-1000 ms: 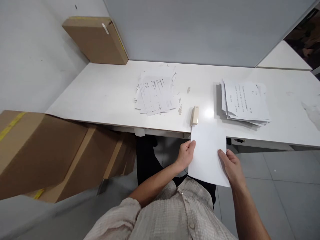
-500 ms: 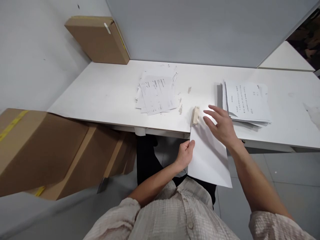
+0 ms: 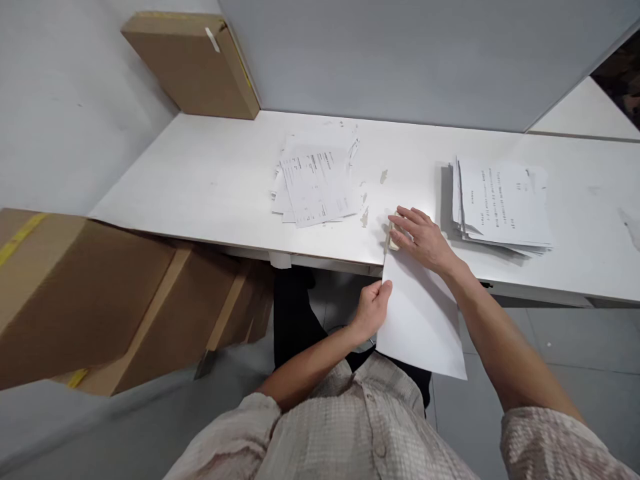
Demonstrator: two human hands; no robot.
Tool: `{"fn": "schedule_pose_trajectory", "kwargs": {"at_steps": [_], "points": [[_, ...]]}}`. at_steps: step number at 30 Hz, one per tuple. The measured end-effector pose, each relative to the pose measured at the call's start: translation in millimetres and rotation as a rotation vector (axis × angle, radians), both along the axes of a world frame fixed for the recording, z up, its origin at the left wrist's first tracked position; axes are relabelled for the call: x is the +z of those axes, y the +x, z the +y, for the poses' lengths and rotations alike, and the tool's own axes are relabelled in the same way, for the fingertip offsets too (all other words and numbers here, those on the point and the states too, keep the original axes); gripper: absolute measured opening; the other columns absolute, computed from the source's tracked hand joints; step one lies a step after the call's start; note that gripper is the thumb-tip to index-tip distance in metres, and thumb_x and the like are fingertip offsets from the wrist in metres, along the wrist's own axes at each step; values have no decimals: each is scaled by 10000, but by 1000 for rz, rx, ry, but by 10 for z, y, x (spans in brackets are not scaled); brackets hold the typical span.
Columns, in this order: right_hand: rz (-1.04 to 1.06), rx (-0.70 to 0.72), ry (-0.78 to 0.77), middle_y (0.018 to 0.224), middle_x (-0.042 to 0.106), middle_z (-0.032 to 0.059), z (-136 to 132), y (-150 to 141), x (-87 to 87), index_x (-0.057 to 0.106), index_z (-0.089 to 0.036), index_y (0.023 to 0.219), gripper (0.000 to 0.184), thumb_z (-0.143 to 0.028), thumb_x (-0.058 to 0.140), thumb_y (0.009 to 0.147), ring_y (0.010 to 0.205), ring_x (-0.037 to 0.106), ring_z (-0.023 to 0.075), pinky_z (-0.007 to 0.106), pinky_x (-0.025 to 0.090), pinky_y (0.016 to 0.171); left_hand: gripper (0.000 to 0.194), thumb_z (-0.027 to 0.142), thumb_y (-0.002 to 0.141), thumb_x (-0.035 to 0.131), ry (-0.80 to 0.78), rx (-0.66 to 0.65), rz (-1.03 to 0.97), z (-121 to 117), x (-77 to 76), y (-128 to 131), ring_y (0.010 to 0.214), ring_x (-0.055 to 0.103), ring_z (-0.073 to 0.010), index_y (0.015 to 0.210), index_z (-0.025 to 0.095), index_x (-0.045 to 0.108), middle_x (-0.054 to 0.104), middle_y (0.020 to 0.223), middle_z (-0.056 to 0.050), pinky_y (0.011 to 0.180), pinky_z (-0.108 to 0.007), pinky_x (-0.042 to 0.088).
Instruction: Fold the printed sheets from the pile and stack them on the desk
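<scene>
My left hand (image 3: 373,310) pinches the left edge of a blank white sheet of paper (image 3: 425,320), thumb on top. The sheet hangs over the table's front edge above my lap. Its upper left corner meets a small cream-coloured stapler (image 3: 394,241) standing on the table near that edge. Over the stapler lies my right hand (image 3: 423,240), its fingers stretched out across the top and hiding most of it. Whether the palm presses down on it, I cannot tell.
On the white table (image 3: 225,180) lie a loose pile of printed sheets (image 3: 317,190) at centre and a thicker paper stack (image 3: 505,203) to the right. A cardboard box (image 3: 195,70) leans at the back left corner. Large cartons (image 3: 90,293) stand at the left.
My right hand has moved left and down from beside the stapler onto its top. My left hand keeps its hold on the sheet. The view has shifted slightly.
</scene>
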State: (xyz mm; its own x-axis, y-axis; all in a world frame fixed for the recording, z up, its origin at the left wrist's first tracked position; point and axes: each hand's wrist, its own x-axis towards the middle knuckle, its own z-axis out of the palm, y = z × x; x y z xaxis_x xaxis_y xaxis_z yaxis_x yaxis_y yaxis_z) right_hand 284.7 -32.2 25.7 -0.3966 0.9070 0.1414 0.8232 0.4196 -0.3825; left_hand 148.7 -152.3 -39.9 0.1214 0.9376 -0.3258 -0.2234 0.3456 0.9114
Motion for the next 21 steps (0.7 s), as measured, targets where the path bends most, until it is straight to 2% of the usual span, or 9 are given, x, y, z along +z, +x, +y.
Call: {"fn": "schedule_pose_trajectory", "kwargs": {"at_steps": [9,15,21], "points": [[-104,-30,-13,1456,376,57,-39,-40,9,499,-241,1301,479,-479,329,921,1340,311,312,516,336,1031,482,614,769,497,-14,-12,15,8,26,-20,556,296,-80,613,166,411,329,578,40,511,-220,256],[-174,-53,-21,1476,342,41,-76,-79,25,471,-260,1315,472,-482,329,924,1351,289,310,548,318,1027,477,609,768,500,-25,-26,1,12,53,-27,556,301,-79,623,160,434,341,584,37,508,-221,253],[-149,-58,-33,1469,354,34,-68,-62,13,483,-269,1308,459,-471,335,923,1351,289,313,564,305,1030,471,596,774,502,-3,-15,1,17,42,-22,551,288,-77,610,166,401,320,577,41,508,-221,249]]}}
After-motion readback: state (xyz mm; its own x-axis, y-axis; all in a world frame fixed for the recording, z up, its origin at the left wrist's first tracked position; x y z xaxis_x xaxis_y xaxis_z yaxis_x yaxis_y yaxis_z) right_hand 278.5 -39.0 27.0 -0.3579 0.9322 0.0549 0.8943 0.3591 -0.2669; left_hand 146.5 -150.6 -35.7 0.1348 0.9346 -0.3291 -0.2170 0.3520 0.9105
